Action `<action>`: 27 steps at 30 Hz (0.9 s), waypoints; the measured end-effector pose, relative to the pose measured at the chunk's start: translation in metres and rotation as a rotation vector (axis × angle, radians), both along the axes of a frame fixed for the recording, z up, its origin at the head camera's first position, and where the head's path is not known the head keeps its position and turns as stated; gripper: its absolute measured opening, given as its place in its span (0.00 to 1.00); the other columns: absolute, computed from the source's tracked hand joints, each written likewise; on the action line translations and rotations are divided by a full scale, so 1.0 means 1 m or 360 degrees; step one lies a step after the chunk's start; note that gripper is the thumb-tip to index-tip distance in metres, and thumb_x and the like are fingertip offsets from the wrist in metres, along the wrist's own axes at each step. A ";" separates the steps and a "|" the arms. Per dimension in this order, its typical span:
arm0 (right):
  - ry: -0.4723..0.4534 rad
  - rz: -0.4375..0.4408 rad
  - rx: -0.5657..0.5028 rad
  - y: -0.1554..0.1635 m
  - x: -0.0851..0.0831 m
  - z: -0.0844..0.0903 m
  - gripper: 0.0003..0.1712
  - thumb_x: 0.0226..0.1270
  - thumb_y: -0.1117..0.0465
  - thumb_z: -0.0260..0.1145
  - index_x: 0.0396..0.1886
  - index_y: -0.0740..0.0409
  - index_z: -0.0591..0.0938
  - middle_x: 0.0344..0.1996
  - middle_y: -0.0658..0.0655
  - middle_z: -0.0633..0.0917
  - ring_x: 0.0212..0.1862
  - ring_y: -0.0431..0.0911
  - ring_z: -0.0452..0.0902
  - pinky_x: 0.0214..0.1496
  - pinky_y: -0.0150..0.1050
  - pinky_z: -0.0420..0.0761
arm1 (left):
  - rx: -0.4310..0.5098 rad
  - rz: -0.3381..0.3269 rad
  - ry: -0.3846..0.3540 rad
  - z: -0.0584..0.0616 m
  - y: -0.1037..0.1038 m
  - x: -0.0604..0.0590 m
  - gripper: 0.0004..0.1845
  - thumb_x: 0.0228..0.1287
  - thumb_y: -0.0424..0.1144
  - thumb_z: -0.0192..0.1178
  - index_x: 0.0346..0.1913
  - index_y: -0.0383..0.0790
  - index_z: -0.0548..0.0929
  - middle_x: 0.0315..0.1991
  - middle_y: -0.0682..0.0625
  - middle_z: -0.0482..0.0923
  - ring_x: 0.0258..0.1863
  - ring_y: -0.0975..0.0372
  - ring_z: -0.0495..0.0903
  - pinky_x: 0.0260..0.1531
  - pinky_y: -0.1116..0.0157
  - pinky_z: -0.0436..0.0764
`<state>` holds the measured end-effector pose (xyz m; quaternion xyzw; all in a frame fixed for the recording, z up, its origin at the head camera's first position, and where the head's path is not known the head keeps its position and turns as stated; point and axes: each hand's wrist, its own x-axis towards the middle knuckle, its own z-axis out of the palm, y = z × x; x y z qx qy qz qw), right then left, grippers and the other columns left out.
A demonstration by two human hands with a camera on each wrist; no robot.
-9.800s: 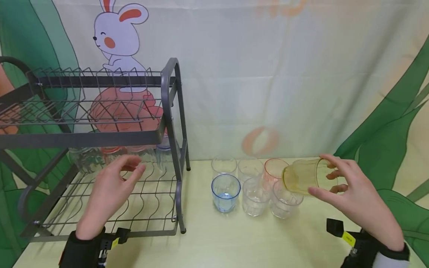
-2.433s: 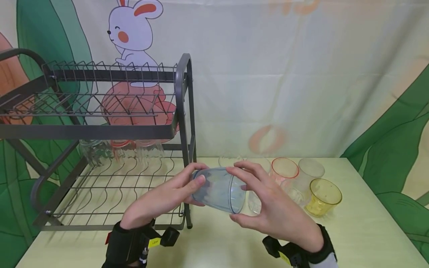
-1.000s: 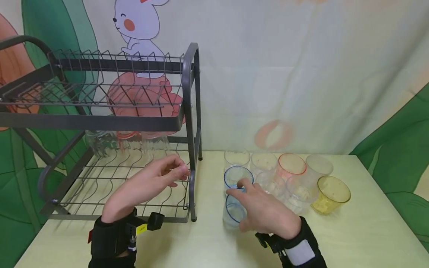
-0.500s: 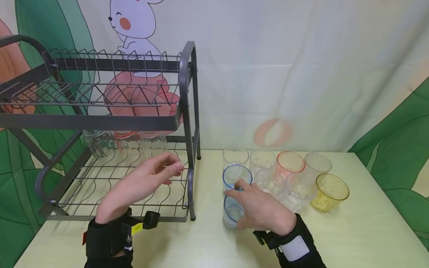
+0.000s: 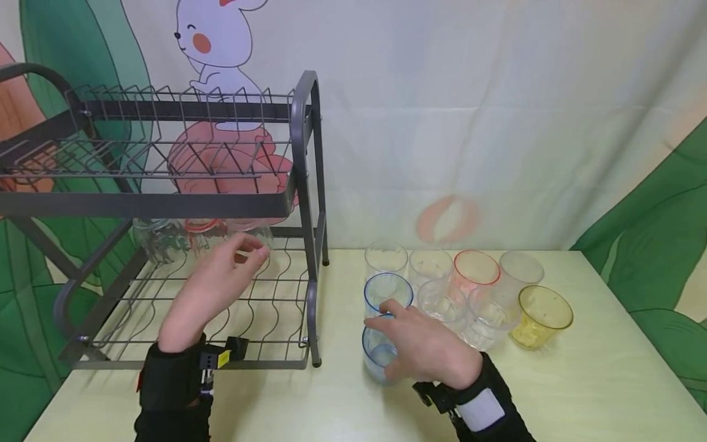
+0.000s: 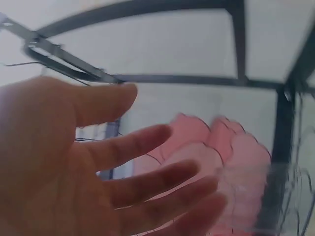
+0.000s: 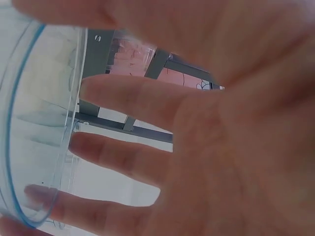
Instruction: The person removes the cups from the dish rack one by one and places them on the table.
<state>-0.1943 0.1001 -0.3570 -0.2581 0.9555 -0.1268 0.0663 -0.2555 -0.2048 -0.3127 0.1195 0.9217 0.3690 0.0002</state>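
My right hand point(image 5: 428, 347) holds a blue-rimmed drinking glass point(image 5: 377, 356) by its upper part; it stands upright at the front of the glass group. In the right wrist view the fingertips and thumb sit right at its blue rim point(image 7: 15, 123). Just behind it is a second blue-rimmed glass point(image 5: 388, 287). My left hand point(image 5: 215, 285) holds nothing and hovers before the lower tier of the dish rack, close to a clear glass point(image 5: 259, 231) there. The left wrist view shows the same hand point(image 6: 113, 167) with fingers relaxed and apart.
The two-tier dark dish rack point(image 5: 149, 205) takes up the left. On its lower tier are also a red-edged glass point(image 5: 204, 230) and a clear one point(image 5: 157, 239). Several clear glasses, a red-rimmed glass point(image 5: 476, 267) and a yellow glass point(image 5: 542, 316) stand at the table's back right.
The yellow glass, earlier in my right hand, stands on the table. The blue glass both hands held tilted is upright at the front. My left hand has just moved left toward the rack's glasses.
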 end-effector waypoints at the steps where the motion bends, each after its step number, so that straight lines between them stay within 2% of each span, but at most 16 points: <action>1: -0.0001 0.0003 0.0003 0.000 0.000 0.000 0.39 0.42 0.62 0.75 0.61 0.51 0.79 0.59 0.56 0.73 0.45 0.54 0.76 0.42 0.45 0.79 | -0.0028 0.0027 0.0067 -0.001 -0.001 -0.004 0.25 0.77 0.54 0.46 0.64 0.38 0.71 0.62 0.37 0.69 0.58 0.43 0.70 0.51 0.46 0.73; 3: 0.0001 0.0007 0.0008 0.000 0.000 0.001 0.38 0.42 0.62 0.75 0.60 0.52 0.80 0.59 0.57 0.73 0.45 0.54 0.76 0.43 0.46 0.79 | -0.0070 0.0060 0.0229 -0.003 -0.004 -0.012 0.22 0.78 0.49 0.47 0.63 0.36 0.72 0.61 0.36 0.69 0.57 0.42 0.70 0.53 0.46 0.71; 6: 0.0000 0.0011 0.0012 0.000 -0.001 0.001 0.37 0.43 0.61 0.75 0.60 0.51 0.80 0.59 0.57 0.73 0.45 0.54 0.77 0.42 0.47 0.80 | -0.0111 0.0082 0.0490 -0.004 -0.008 -0.024 0.22 0.76 0.41 0.51 0.68 0.40 0.69 0.60 0.36 0.71 0.55 0.43 0.71 0.55 0.47 0.70; 8: -0.0002 0.0007 0.0019 0.000 -0.002 0.001 0.38 0.43 0.61 0.76 0.61 0.51 0.79 0.59 0.57 0.73 0.45 0.54 0.77 0.42 0.48 0.80 | -0.0161 0.0094 0.0596 -0.004 -0.010 -0.031 0.28 0.74 0.38 0.55 0.73 0.45 0.63 0.59 0.36 0.71 0.54 0.42 0.72 0.52 0.47 0.72; 10: -0.0007 -0.0002 0.0028 -0.001 -0.002 0.001 0.39 0.43 0.60 0.76 0.61 0.50 0.79 0.60 0.58 0.73 0.46 0.55 0.78 0.41 0.50 0.80 | -0.0220 0.0098 0.0642 -0.004 -0.013 -0.038 0.38 0.70 0.35 0.60 0.77 0.52 0.54 0.62 0.36 0.70 0.54 0.41 0.73 0.50 0.46 0.74; 13: -0.0022 -0.0033 0.0049 -0.001 -0.001 0.002 0.40 0.44 0.59 0.76 0.63 0.48 0.77 0.62 0.58 0.73 0.48 0.55 0.78 0.42 0.54 0.80 | -0.0294 0.0088 0.0595 -0.004 -0.015 -0.048 0.44 0.66 0.33 0.64 0.78 0.53 0.51 0.65 0.36 0.66 0.55 0.39 0.71 0.50 0.44 0.74; 17: -0.0059 -0.0070 0.0040 0.000 0.000 0.003 0.43 0.45 0.57 0.78 0.66 0.46 0.75 0.65 0.57 0.71 0.53 0.57 0.76 0.45 0.57 0.79 | -0.0335 0.0053 0.0485 -0.006 -0.014 -0.060 0.41 0.64 0.33 0.65 0.76 0.45 0.56 0.67 0.35 0.64 0.61 0.39 0.67 0.56 0.42 0.70; 23: -0.0106 -0.0169 -0.0053 0.008 0.002 0.011 0.49 0.42 0.49 0.81 0.69 0.42 0.72 0.70 0.56 0.67 0.64 0.59 0.68 0.46 0.54 0.79 | -0.0369 0.0045 0.0335 -0.005 -0.009 -0.071 0.39 0.64 0.35 0.66 0.75 0.41 0.60 0.67 0.34 0.64 0.61 0.37 0.67 0.54 0.40 0.70; 27: -0.0106 -0.0221 -0.0132 0.017 0.006 0.018 0.53 0.39 0.44 0.83 0.70 0.39 0.71 0.72 0.55 0.64 0.68 0.58 0.65 0.49 0.53 0.79 | -0.0419 0.0077 0.0292 -0.006 -0.002 -0.079 0.40 0.61 0.37 0.69 0.73 0.37 0.62 0.67 0.32 0.63 0.61 0.36 0.66 0.54 0.36 0.69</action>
